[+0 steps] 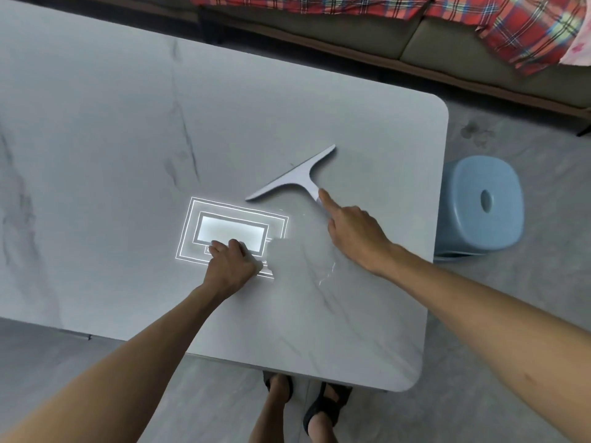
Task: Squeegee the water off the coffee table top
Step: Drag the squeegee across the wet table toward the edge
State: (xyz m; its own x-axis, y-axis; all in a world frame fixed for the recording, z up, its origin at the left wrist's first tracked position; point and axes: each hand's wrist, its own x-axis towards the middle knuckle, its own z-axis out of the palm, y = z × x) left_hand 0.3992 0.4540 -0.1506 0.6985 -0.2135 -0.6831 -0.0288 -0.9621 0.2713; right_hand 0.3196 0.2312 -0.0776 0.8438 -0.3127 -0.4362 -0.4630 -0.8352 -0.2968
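A: Starting on the left, why is the left hand (232, 263) down on the table (96, 139)?

B: It looks like a brace. The knuckles rest on the top with the fingers curled under, which would steady the body for a reach across. There's a pale patch by the thumb (cloth or just glare, I can't say), so I can't tell if it grips anything.

A: And the bright rectangle (230, 233) under it?

B: That's a ceiling light reflected in the glossy top. Its near corner breaks up beside the hand, and I'd guess a film of water there.

A: Where's the squeegee (297, 177)?

B: Just right of the reflection, on the table toward the right end. Its blade runs diagonally, with the left tip nearer the person. The handle points back to the right hand (355, 235), which is wrapped round the handle's end with the forefinger laid straight along it.

A: Why the forefinger?

B: Probably to press the blade flat and steer it. A few thin bright streaks lie between the two arms, so I'd judge there's wiping left to do.

A: Anything further right?

B: A blue stool (479, 203) stands beside the table's right edge.
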